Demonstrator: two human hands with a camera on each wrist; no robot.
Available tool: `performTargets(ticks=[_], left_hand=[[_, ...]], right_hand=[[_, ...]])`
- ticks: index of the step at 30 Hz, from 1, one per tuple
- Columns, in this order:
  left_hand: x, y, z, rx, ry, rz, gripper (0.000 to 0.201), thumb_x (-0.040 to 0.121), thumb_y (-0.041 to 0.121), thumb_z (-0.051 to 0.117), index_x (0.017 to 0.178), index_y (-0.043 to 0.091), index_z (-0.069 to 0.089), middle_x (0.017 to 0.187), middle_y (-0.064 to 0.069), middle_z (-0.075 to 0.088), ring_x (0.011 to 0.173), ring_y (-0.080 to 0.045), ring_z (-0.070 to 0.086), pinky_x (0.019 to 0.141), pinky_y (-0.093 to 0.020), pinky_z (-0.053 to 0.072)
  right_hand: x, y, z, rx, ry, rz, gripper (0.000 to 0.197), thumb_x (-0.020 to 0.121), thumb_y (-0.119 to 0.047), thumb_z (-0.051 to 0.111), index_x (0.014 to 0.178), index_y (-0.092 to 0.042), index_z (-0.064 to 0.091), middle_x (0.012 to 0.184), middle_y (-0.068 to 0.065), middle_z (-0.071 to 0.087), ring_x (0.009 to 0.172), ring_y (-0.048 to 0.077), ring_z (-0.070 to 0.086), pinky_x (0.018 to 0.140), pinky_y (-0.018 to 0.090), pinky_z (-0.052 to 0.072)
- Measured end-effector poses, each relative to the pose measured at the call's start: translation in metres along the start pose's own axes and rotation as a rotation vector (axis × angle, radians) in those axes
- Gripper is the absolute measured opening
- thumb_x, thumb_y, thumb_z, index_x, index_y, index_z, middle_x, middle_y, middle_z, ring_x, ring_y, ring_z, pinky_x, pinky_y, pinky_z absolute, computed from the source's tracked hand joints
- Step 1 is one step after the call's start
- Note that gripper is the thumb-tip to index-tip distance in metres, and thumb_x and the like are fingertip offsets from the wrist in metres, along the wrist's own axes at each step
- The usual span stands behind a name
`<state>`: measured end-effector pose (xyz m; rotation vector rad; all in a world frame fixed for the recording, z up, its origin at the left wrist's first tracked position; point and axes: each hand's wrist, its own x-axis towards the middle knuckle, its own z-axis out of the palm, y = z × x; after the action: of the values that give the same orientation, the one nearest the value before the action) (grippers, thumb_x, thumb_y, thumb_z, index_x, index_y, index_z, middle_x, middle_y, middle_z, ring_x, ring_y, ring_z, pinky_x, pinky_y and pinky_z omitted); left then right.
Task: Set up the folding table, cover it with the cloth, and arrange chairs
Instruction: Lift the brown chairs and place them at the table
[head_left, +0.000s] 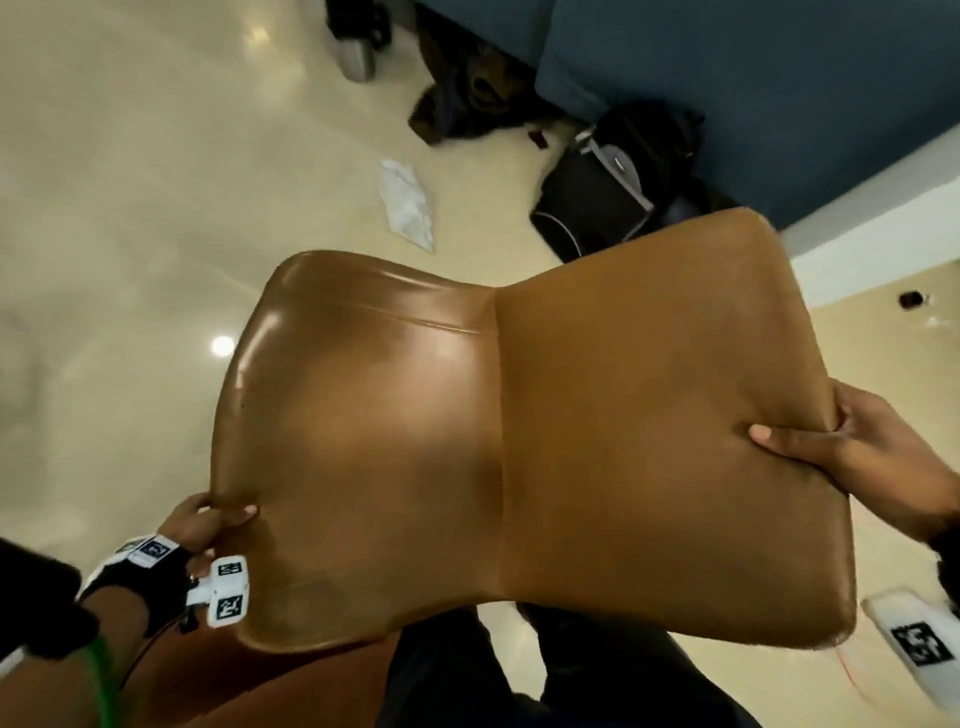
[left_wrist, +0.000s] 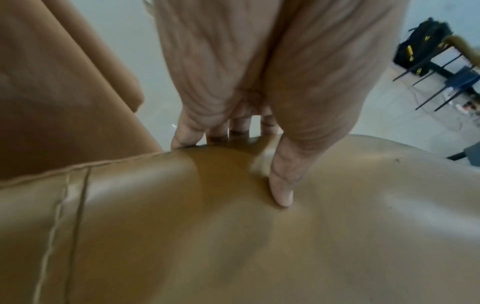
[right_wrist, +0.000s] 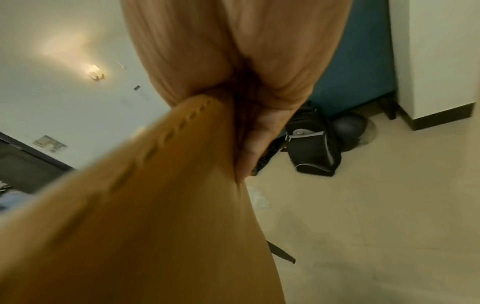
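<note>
We are in the chair-arranging step: a tan leather-look chair (head_left: 519, 441) is carried in the air in front of us, seat and backrest facing up toward the head camera. Our left hand (head_left: 202, 522) grips the edge of one padded end, thumb (left_wrist: 281, 185) pressed onto the top face and the fingers (left_wrist: 187, 135) curled under the rim; our right hand (head_left: 862, 457) pinches the edge of the other end the same way, thumb on top, fingers wrapped beneath. From the right wrist a thin dark chair leg (right_wrist: 281, 255) shows pointing down toward the floor (head_left: 130, 208). No folding bench or cloth is in sight, so we cannot tell how far those steps stand. The next move, as we judge it, is to walk the chair to its place, turn it leg-down and set all legs flat before letting go. Around us: a black backpack (head_left: 602, 202) against the blue sofa base (head_left: 727, 78), a dark heap of bags (head_left: 467, 98) near it, and a crumpled white wrapper (head_left: 408, 202) on the glossy tiles. Another tan chair (left_wrist: 52, 92) stands close at our left. The bags and wrapper lie ahead of us and could catch a foot or a chair leg, and the chair itself hides our feet.
</note>
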<state>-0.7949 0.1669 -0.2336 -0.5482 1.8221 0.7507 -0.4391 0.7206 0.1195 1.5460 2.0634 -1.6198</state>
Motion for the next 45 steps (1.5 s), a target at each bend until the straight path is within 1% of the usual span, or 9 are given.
performTargets(ticks=[5,12,17,20,27,31,39,42,45], left_hand=[[-0.076,0.010,-0.075,-0.026,0.085,0.056,0.035,0.075,-0.001,0.076,0.106,-0.012,0.064,0.093,-0.032,0.069,0.085,-0.046,0.066,0.090,-0.065,0.049],[-0.141,0.010,-0.144,-0.221,0.219,0.108,0.019,0.084,-0.009,0.064,0.103,-0.014,0.062,0.089,-0.033,0.067,0.054,-0.034,0.066,0.051,-0.037,0.058],[-0.139,0.006,-0.185,-0.417,0.285,0.066,0.023,0.087,-0.010,0.060,0.109,-0.012,0.059,0.090,-0.031,0.066,0.059,-0.036,0.067,0.055,-0.043,0.059],[-0.133,0.003,-0.205,-0.543,0.312,0.013,0.025,0.089,-0.009,0.058,0.114,-0.009,0.058,0.094,-0.029,0.068,0.078,-0.042,0.068,0.068,-0.051,0.058],[-0.105,-0.038,-0.246,-0.833,0.369,-0.054,0.036,0.095,-0.006,0.049,0.130,-0.010,0.049,0.101,-0.029,0.061,0.059,-0.029,0.069,0.095,-0.061,0.044],[-0.101,-0.071,-0.271,-0.964,0.339,-0.086,0.034,0.088,-0.006,0.057,0.122,-0.008,0.056,0.099,-0.032,0.068,0.073,-0.041,0.070,0.081,-0.063,0.052],[-0.096,-0.148,-0.340,-1.214,0.439,-0.166,0.013,0.092,-0.011,0.052,0.094,-0.001,0.060,0.057,-0.005,0.070,0.045,-0.012,0.066,0.042,-0.023,0.055],[-0.084,-0.196,-0.355,-1.269,0.506,-0.223,0.009,0.089,-0.006,0.061,0.096,-0.004,0.065,0.070,-0.013,0.073,0.066,-0.025,0.073,0.067,-0.039,0.061],[-0.082,-0.236,-0.356,-1.371,0.533,-0.291,0.009,0.085,-0.005,0.066,0.093,-0.001,0.067,0.081,-0.020,0.072,0.086,-0.040,0.065,0.092,-0.057,0.050]], right_hand=[[0.026,-0.098,0.035,-0.057,-0.221,-0.152,0.043,0.084,-0.008,0.071,0.125,-0.018,0.061,0.110,-0.003,0.075,0.095,0.016,0.074,0.067,0.022,0.059],[0.075,-0.229,0.102,-0.194,-0.450,-0.338,0.050,0.083,-0.018,0.072,0.131,-0.020,0.058,0.115,-0.004,0.074,0.103,0.016,0.072,0.083,0.033,0.060],[0.123,-0.317,0.173,-0.231,-0.579,-0.425,0.044,0.089,-0.012,0.069,0.131,-0.020,0.059,0.118,-0.003,0.073,0.106,0.016,0.071,0.083,0.027,0.060],[0.155,-0.373,0.220,-0.306,-0.642,-0.474,0.047,0.089,-0.015,0.070,0.134,-0.019,0.057,0.121,-0.003,0.072,0.110,0.016,0.069,0.093,0.036,0.056],[0.177,-0.498,0.352,-0.461,-0.810,-0.572,0.050,0.089,-0.017,0.070,0.137,-0.017,0.054,0.122,-0.002,0.071,0.107,0.017,0.070,0.090,0.035,0.058],[0.164,-0.554,0.438,-0.546,-0.884,-0.623,0.046,0.092,-0.016,0.068,0.135,-0.021,0.054,0.120,-0.005,0.071,0.106,0.013,0.070,0.084,0.027,0.059],[0.077,-0.625,0.670,-0.729,-0.990,-0.758,0.034,0.092,-0.012,0.066,0.124,-0.020,0.061,0.105,-0.009,0.076,0.092,0.011,0.074,0.067,0.018,0.057],[0.037,-0.639,0.756,-0.794,-1.049,-0.801,0.040,0.088,-0.017,0.069,0.127,-0.021,0.060,0.110,-0.006,0.075,0.094,0.015,0.074,0.069,0.022,0.060],[-0.007,-0.648,0.835,-0.857,-1.101,-0.843,0.041,0.078,-0.024,0.073,0.118,-0.026,0.065,0.109,-0.004,0.075,0.095,0.017,0.074,0.074,0.028,0.061]])
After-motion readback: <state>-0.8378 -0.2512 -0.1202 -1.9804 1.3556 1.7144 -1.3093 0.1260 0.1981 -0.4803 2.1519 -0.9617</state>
